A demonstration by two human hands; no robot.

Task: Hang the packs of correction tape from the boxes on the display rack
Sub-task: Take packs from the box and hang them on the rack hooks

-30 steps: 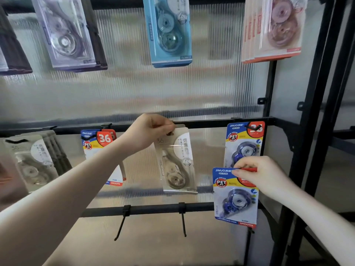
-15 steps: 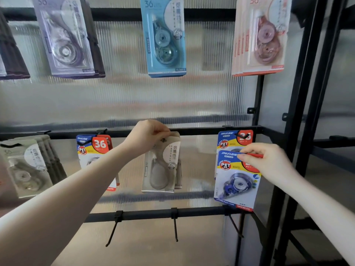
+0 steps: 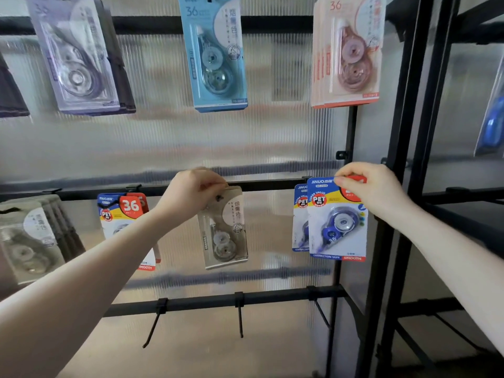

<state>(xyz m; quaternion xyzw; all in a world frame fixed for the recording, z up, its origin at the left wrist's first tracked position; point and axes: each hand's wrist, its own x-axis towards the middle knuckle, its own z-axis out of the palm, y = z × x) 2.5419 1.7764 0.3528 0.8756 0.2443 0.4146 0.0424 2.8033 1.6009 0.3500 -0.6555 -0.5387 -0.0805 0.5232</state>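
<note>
The left hand point(image 3: 191, 193) pinches the top of a beige pack point(image 3: 225, 227) at the middle bar point(image 3: 267, 184) of the rack point(image 3: 392, 186). The pack now hangs nearly straight, where half a second ago it swung tilted to the left. Its hang hole sits just beside the fingertips; whether it is already on a hook cannot be told.

The right hand point(image 3: 379, 190) grips the top right corner of a blue pack point(image 3: 338, 219), thumb and fingers closed on the red patch. Since the earlier frame this pack has risen: its top edge is now level with the middle bar, and it covers most of the blue pack already hanging behind it point(image 3: 300, 216), which only peeks out on the left. A second ago it was held well below that one.

Left of the beige pack hang blue packs marked 36 point(image 3: 122, 211), partly hidden by the left forearm, and at the far left a stack of grey packs point(image 3: 30, 238). On the top bar hang purple point(image 3: 76, 58), light blue point(image 3: 215, 53) and pink packs point(image 3: 349, 50). The lower bar point(image 3: 207, 300) carries bare hooks point(image 3: 240, 317).
</note>
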